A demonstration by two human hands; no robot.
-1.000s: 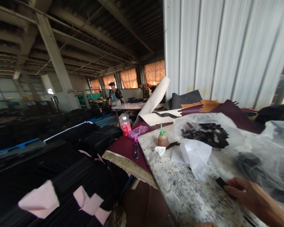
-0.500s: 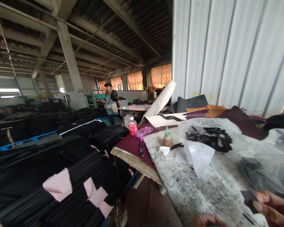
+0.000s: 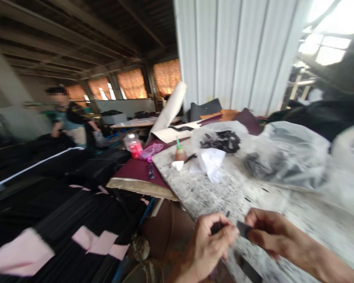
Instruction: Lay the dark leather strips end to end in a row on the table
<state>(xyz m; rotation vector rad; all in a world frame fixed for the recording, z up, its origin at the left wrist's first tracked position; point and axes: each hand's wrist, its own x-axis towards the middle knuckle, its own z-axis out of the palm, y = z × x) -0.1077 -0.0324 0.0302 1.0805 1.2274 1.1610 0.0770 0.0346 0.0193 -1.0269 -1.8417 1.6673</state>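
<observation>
Over the near edge of the speckled worktable [image 3: 191, 192], my two hands are close together. My right hand [image 3: 271, 232] pinches a small flat dark piece [image 3: 243, 229] between thumb and fingers, its free end pointing at my left hand. Curled closed, my left hand [image 3: 209, 243] has something small and dark in its grip, mostly hidden by the fingers. A dark strip [image 3: 250, 271] lies on the table just below the hands. Farther back stand a brown bottle with a green nozzle [image 3: 181, 152] and a crumpled white sheet [image 3: 211, 163].
Clear plastic bags hold dark cut pieces [image 3: 224, 140] and more dark material [image 3: 286, 157]. At left are black stacked bundles [image 3: 47, 220] with pink scraps [image 3: 102, 241]. A pink-labelled bottle [image 3: 135, 147] stands on maroon sheeting [image 3: 132, 169]. Another person [image 3: 70, 122] stands beyond, left.
The view has swung right and down. Both hands have come fully into view and close together, the right still pinching the dark piece. The other person's arms have changed position.
</observation>
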